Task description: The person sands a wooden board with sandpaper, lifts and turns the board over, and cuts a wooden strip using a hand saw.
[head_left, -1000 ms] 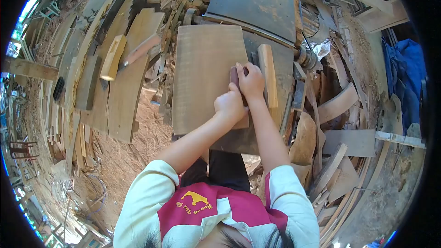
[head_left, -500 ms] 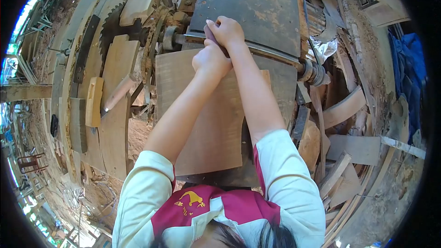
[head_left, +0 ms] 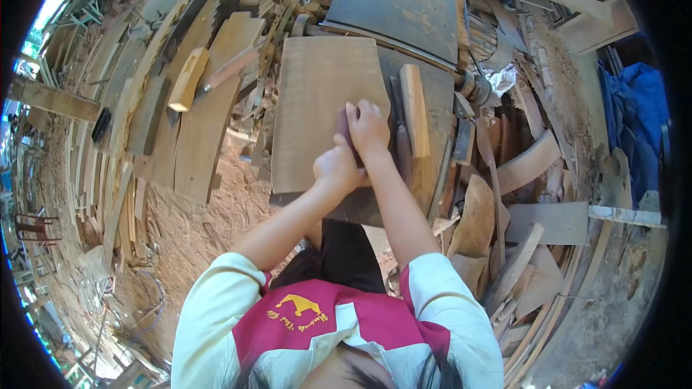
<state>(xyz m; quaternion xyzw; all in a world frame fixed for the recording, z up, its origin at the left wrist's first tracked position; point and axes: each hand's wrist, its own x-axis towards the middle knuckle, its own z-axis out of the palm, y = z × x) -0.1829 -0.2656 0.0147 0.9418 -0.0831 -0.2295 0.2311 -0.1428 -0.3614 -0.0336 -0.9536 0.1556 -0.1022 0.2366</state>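
A wide wooden board (head_left: 310,101) lies flat on a dark metal table (head_left: 400,0). My left hand (head_left: 336,167) and my right hand (head_left: 369,130) press together on a small dark reddish sanding piece (head_left: 347,132) that rests on the near right part of the board. Both hands grip it, fingers curled over its top. A narrow pale wooden block (head_left: 414,109) lies on the table just right of my right hand.
Curved planks (head_left: 202,122) and a pale wood block (head_left: 186,81) are stacked to the left, over sawdust on the ground (head_left: 194,223). Offcuts and curved pieces (head_left: 530,166) crowd the right. A metal shaft (head_left: 472,88) sits by the table. A blue tarp (head_left: 641,122) hangs far right.
Both hands have pulled the sanding piece back from the far edge of the board to its near right part. My arms are bent again.
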